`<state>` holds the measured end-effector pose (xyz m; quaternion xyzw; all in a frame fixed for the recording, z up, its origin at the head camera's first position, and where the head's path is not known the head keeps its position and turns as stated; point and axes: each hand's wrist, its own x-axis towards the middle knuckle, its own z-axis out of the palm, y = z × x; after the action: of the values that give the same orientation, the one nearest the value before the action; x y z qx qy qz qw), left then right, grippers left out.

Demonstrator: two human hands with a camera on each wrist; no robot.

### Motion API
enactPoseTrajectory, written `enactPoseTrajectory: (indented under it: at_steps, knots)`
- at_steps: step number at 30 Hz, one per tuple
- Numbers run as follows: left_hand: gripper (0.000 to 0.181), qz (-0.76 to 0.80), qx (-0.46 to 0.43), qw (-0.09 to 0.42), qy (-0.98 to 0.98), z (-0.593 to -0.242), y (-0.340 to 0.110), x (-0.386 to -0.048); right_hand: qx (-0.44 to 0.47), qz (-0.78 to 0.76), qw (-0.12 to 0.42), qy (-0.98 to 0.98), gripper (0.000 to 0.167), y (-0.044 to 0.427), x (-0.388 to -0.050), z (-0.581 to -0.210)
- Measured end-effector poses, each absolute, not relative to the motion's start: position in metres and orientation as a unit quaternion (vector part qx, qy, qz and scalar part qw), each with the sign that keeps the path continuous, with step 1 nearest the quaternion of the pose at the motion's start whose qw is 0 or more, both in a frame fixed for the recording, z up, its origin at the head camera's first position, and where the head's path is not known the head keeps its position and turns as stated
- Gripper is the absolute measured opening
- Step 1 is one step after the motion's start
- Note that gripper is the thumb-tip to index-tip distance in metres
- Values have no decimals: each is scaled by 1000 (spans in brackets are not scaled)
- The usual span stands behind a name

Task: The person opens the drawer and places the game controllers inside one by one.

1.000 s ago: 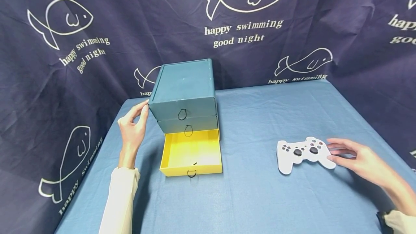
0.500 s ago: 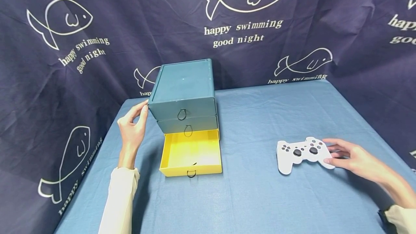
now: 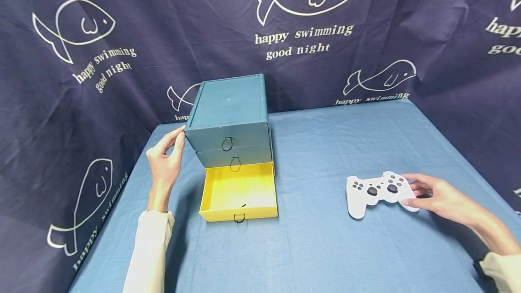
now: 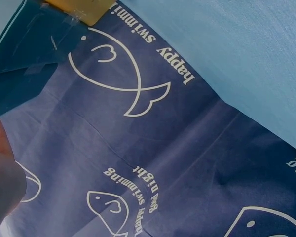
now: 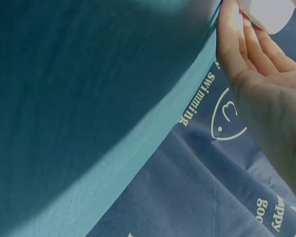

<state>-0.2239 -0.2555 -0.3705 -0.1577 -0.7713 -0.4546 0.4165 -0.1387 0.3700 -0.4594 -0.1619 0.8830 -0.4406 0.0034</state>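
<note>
A teal drawer cabinet [image 3: 229, 103] stands on the table, its upper two drawers closed. Below them the yellow bottom drawer [image 3: 256, 213] is pulled out, with a black loop on its front. My left hand [image 3: 164, 159] pinches the cabinet's front left corner between thumb and fingers; part of that hand shows at the left edge of the left wrist view. Far to the right lies a white game controller [image 3: 381, 192] with two black sticks. My right hand [image 3: 447, 200] grips its right handle, thumb above and fingers behind. Only a piece of the controller [image 5: 271, 15] shows in the right wrist view.
A blue cloth [image 3: 321, 238] covers the table. Dark blue fabric [image 3: 305, 80] with white fish prints hangs behind and at the sides. The pulled-out drawer juts toward the front, between the left hand and the controller.
My right hand has moved slightly left, its thumb and fingers coming further over the controller's right handle. The left hand, cabinet and drawer have stayed in place.
</note>
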Motion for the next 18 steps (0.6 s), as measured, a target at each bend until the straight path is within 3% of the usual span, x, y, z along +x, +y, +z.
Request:
enactPoseTrajectory:
  at_steps: [18]
  knots:
    - [24,-465,-172,419,-761,-369,-255,-223,-146,-427,22,892,54,362,-138,-458]
